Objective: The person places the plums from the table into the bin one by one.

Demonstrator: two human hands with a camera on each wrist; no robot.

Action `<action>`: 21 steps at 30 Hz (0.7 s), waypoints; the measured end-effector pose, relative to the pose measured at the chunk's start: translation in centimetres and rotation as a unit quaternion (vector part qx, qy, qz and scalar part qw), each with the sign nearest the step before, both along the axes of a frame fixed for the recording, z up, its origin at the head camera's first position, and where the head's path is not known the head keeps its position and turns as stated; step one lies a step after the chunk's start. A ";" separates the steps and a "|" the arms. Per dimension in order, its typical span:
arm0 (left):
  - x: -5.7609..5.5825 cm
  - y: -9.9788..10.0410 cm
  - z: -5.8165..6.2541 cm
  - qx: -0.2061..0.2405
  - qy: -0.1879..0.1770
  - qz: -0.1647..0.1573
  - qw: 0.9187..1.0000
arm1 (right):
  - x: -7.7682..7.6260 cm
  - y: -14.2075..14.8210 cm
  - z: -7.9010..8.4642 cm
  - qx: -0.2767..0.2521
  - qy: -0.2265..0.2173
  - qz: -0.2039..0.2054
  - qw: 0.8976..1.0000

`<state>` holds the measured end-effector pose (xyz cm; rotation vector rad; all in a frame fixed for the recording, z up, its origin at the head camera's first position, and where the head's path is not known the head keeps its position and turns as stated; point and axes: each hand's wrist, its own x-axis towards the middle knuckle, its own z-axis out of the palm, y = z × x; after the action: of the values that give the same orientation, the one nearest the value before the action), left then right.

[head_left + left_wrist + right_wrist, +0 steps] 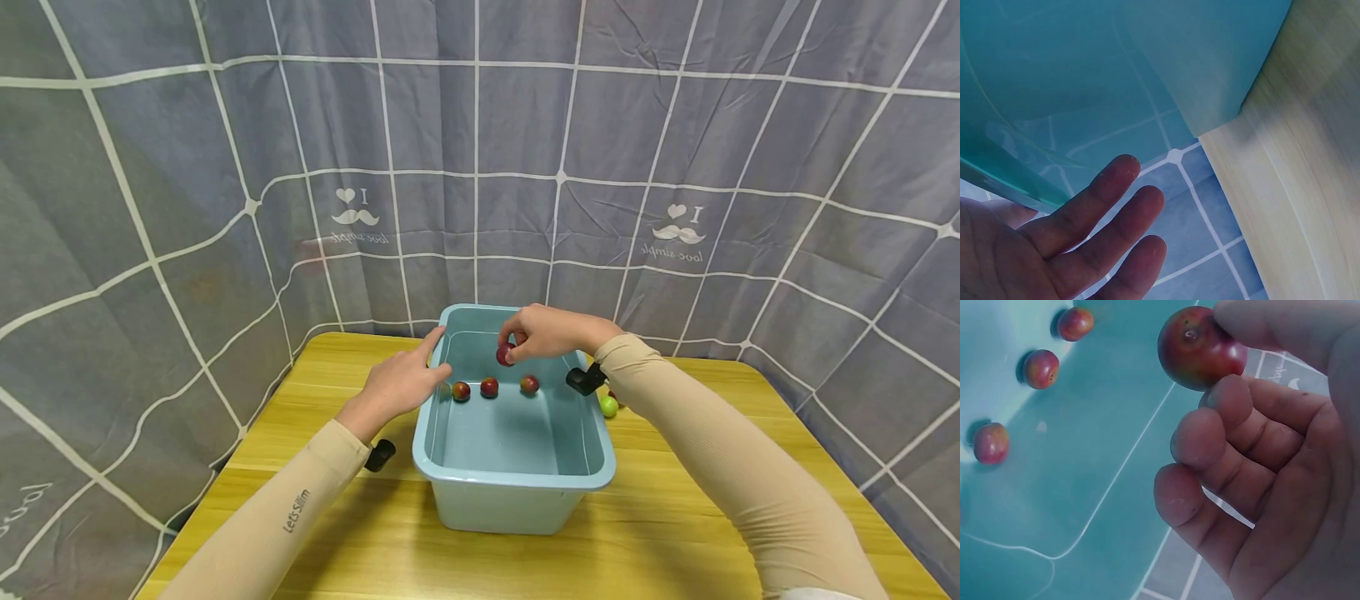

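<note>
My right hand (551, 329) is above the far part of a light blue plastic tub (517, 481) and pinches a dark red plum (1194, 350) between thumb and fingers. Three more red plums lie inside on the tub's floor: a left plum (461, 391), a middle plum (489, 387) and a right plum (529, 384). At the tub's left rim, my left hand (401, 379) touches the edge with thumb and fingers spread. Its fingers (1125, 219) extend loosely along the outer wall in the left wrist view.
A green round fruit (609, 407) sits on the wooden table (675, 467) right of the tub, with a red one partly hidden behind it under the right forearm. A grey checked curtain (510, 125) hangs around the table's back and sides.
</note>
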<state>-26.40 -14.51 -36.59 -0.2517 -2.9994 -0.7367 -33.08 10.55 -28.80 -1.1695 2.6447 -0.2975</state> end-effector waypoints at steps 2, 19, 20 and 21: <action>0.0 0.0 0.0 -0.002 0.000 0.000 1.000 | 0.0 0.0 -0.1 0.000 0.001 -0.001 1.000; -0.1 0.0 0.1 -0.001 -0.003 -0.003 1.000 | 0.5 2.0 0.2 -0.042 0.009 -0.007 0.999; -0.1 0.0 0.1 0.000 -0.004 -0.003 1.000 | 0.7 2.2 0.2 -0.046 0.011 -0.009 0.999; -0.1 0.0 0.1 0.000 -0.004 -0.003 1.000 | 0.8 2.5 0.3 -0.051 0.012 -0.010 0.999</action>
<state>-26.48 -14.54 -36.51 -0.2587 -3.0076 -0.7399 -32.26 13.05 -28.54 -1.1858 2.6914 -0.4284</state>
